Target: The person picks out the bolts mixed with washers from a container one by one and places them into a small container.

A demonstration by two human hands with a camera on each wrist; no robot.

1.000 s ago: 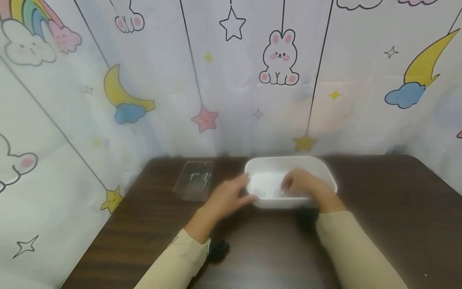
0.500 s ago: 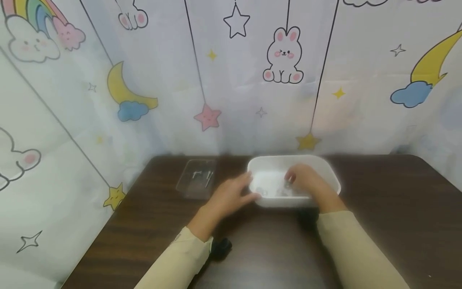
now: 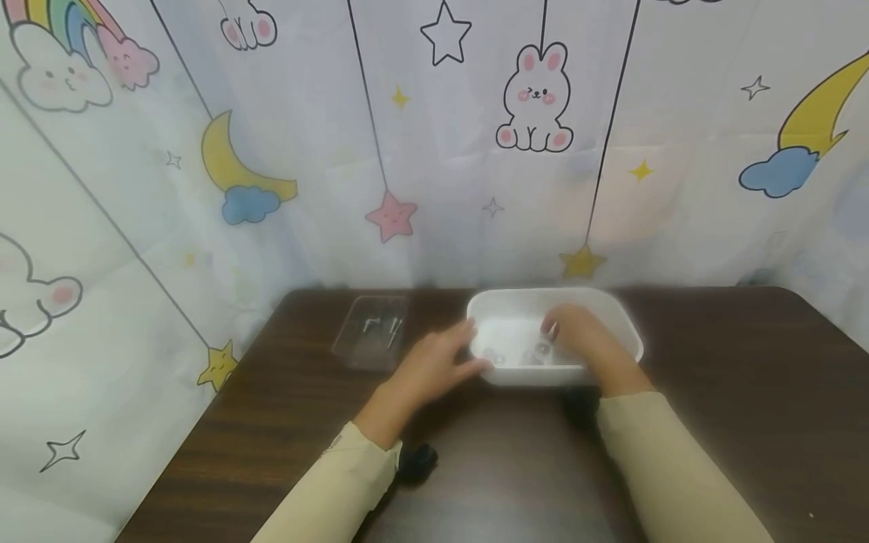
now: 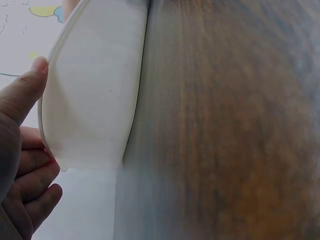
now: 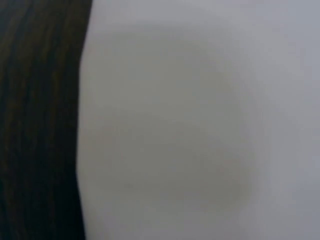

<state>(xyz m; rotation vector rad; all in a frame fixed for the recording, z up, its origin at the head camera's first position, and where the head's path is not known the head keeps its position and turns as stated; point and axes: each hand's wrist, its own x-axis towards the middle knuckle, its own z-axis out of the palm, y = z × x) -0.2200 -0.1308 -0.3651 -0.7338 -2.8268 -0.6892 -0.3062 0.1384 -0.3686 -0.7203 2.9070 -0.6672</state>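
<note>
A white plastic basin [image 3: 536, 377] stands at the back of the table. My left hand [image 3: 434, 366] rests against its left end, fingers and thumb spread about the corner; in the left wrist view the thumb [image 4: 35, 80] touches the rim and the other fingers lie loosely bent below it. My right hand [image 3: 573, 332] reaches inside the basin with bent fingers, right above a small clear round piece [image 3: 543, 349]. Whether it holds something I cannot tell. More clear pieces [image 3: 493, 357] lie in the basin's left front corner. The right wrist view shows only the basin's blurred wall [image 5: 165, 125].
Left of the basin, a clear shallow plastic box [image 3: 353, 347] holds a few thin metal pieces [image 3: 394, 332]. The dark wooden table [image 3: 733, 407] ends at a curtain [image 3: 462, 173] printed with rabbits and stars. Black wrist devices [image 3: 417, 464] sit under the sleeves.
The right hand has shifted slightly right inside the basin, and clear pieces show below its fingertips. The left hand stays at the basin's corner. The head view has tilted a little.
</note>
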